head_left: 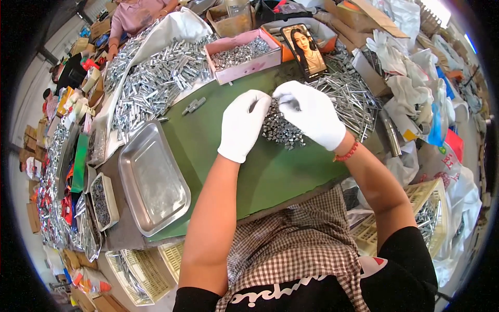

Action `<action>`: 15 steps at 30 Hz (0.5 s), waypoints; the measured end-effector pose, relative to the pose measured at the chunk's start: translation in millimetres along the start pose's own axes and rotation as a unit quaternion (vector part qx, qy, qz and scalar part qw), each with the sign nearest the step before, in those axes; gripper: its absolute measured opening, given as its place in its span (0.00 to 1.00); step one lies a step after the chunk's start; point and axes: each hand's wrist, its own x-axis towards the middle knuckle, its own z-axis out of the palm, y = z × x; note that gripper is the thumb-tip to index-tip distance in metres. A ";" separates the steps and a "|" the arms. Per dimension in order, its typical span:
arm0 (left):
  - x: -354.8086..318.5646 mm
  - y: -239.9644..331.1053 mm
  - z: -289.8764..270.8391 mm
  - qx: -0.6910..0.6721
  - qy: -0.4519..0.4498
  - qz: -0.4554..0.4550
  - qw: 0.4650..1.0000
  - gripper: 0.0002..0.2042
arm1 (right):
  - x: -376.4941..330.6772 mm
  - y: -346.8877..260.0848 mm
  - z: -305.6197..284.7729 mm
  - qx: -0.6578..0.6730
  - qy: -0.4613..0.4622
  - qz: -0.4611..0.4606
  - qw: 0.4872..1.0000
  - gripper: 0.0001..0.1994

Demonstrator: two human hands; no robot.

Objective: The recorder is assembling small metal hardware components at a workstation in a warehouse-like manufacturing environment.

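One green work surface [280, 179]: it spreads before the seated-height view, its edges bent by the lens, with heaps of metal parts across its far side.
Room: crowded, with cartons, bags and loose goods at both sides and bright light at the upper right; one other person in a pink top [138, 18] is at the upper left.
Small metal pieces [285, 132]: one dark-silver heap, too many to count, on the green surface between and just beside the two hands.
Left hand [243, 125]: white-gloved, at the heap's left edge, thumb and forefinger bent nearly together; I cannot tell whether it holds a piece.
Right hand [312, 114]: white-gloved, over the heap's right part, fingers curled with the tips drawn close; what they grip, if anything, cannot be made out. One red bracelet [346, 152] circles that wrist.
Long rods [356, 101]: one uncounted spread, right of the right hand.
Short cylinders [161, 73]: one large heap at the upper left, and about three pieces lying together nearer the left hand.
Tray [156, 174]: one, metal, left of the left forearm.
Pink box [244, 72]: one, filled with small metal parts.
Phone [304, 51]: one, propped up, its screen lit with a person's picture.
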 end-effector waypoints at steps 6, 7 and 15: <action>-0.9 -3.8 -4.6 0.068 0.087 0.045 0.993 0.07 | -33.1 4.4 -25.3 0.030 0.111 0.060 0.992 0.12; -1.8 -4.0 -4.5 0.116 0.081 0.058 0.988 0.07 | -40.2 4.6 -27.6 0.023 0.115 0.059 0.991 0.11; 0.1 -15.5 8.9 0.286 0.045 0.123 0.949 0.07 | -86.9 -6.0 -16.0 0.010 0.129 0.108 0.986 0.08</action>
